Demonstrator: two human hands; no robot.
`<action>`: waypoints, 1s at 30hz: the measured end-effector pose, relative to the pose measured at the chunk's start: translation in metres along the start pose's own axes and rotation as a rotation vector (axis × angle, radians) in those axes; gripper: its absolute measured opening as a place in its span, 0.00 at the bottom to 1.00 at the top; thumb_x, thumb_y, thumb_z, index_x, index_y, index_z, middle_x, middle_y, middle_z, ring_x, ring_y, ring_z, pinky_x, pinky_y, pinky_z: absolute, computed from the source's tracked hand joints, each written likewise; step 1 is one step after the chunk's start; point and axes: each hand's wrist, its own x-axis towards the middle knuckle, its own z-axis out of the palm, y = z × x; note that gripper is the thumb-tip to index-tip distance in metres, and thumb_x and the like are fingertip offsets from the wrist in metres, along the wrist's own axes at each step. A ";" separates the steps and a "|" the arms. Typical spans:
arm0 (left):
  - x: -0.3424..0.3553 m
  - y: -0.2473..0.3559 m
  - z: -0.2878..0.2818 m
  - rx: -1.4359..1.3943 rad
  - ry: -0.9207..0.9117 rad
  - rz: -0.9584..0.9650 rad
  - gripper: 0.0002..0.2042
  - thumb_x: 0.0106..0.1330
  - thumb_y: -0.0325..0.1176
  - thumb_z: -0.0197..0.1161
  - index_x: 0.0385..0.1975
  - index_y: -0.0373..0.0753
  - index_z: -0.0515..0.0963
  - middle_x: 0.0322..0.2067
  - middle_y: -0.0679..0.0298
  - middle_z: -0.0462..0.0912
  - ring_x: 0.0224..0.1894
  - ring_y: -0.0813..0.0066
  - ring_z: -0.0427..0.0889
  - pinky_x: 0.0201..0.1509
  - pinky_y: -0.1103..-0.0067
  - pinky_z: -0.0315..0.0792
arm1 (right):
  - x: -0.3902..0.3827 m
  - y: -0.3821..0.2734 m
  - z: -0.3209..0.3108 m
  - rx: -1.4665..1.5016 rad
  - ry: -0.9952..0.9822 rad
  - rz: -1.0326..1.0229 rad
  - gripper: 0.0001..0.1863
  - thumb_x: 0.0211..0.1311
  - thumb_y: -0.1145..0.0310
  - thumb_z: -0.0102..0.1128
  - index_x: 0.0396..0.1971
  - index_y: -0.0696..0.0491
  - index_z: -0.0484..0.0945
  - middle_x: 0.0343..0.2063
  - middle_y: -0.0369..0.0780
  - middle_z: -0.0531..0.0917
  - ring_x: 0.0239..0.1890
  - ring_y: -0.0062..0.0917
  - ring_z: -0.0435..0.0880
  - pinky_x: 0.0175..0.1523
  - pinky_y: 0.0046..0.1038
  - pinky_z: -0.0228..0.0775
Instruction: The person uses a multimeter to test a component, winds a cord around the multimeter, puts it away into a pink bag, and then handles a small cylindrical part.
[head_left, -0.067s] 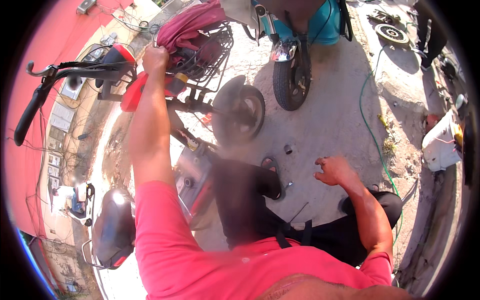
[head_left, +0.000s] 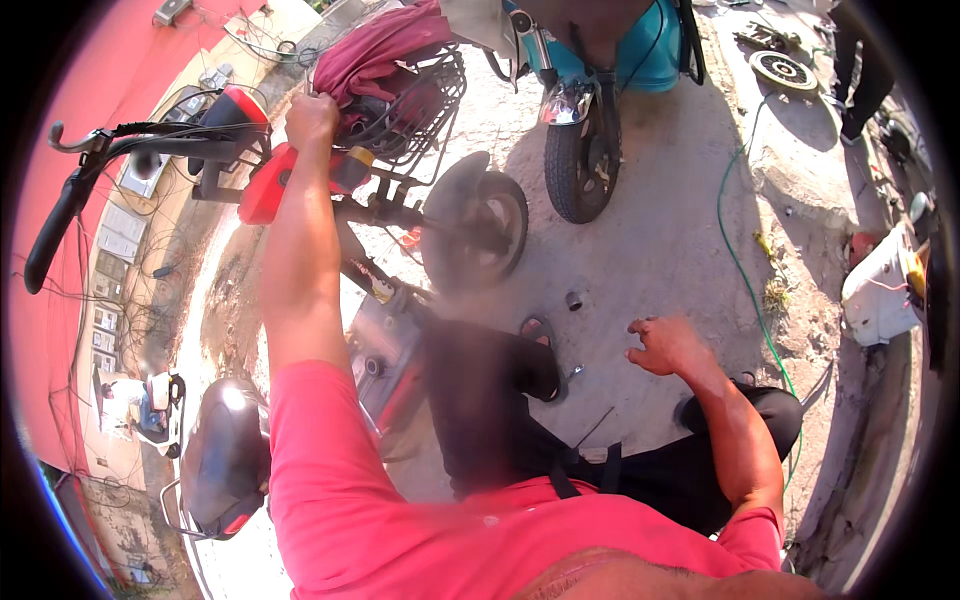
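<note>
My left hand reaches up to the front of a red-and-black electric bike, its fingers closed at the edge of a pink cloth beside a wire basket; what it grips is hidden. The bike's handlebar sticks out to the left and its front wheel is to the right. My right hand hangs empty above the concrete, fingers apart and bent, near my black-trousered legs. A small metal cylinder and a thin rod lie on the ground nearby.
A teal scooter stands ahead. At right are a loose wheel, a dark-trousered person, a green hose, a broken ledge and a white sack. At left, wires and boxes line a pink wall.
My right hand has shifted very slightly downward. My left hand stays where it was on the bike's front.
</note>
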 end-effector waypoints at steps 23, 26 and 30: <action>0.113 -0.039 0.055 0.317 -0.389 0.288 0.25 0.70 0.44 0.42 0.54 0.34 0.80 0.58 0.46 0.79 0.64 0.51 0.76 0.65 0.62 0.69 | -0.004 -0.014 0.014 0.102 -0.142 -0.038 0.26 0.60 0.54 0.64 0.52 0.56 0.79 0.47 0.50 0.84 0.52 0.46 0.81 0.57 0.44 0.74; 0.108 -0.040 0.060 0.252 -0.487 0.260 0.24 0.70 0.44 0.44 0.56 0.37 0.79 0.60 0.47 0.78 0.65 0.50 0.74 0.66 0.62 0.69 | -0.005 -0.012 0.010 0.108 -0.122 -0.032 0.26 0.60 0.54 0.63 0.52 0.56 0.80 0.47 0.50 0.84 0.52 0.46 0.82 0.56 0.43 0.74; 0.109 -0.033 0.048 0.105 -0.507 0.136 0.28 0.72 0.50 0.43 0.57 0.35 0.78 0.60 0.46 0.77 0.64 0.50 0.75 0.64 0.62 0.70 | -0.005 -0.012 0.005 0.071 -0.074 -0.055 0.26 0.60 0.53 0.63 0.53 0.54 0.80 0.46 0.48 0.84 0.51 0.44 0.82 0.55 0.42 0.75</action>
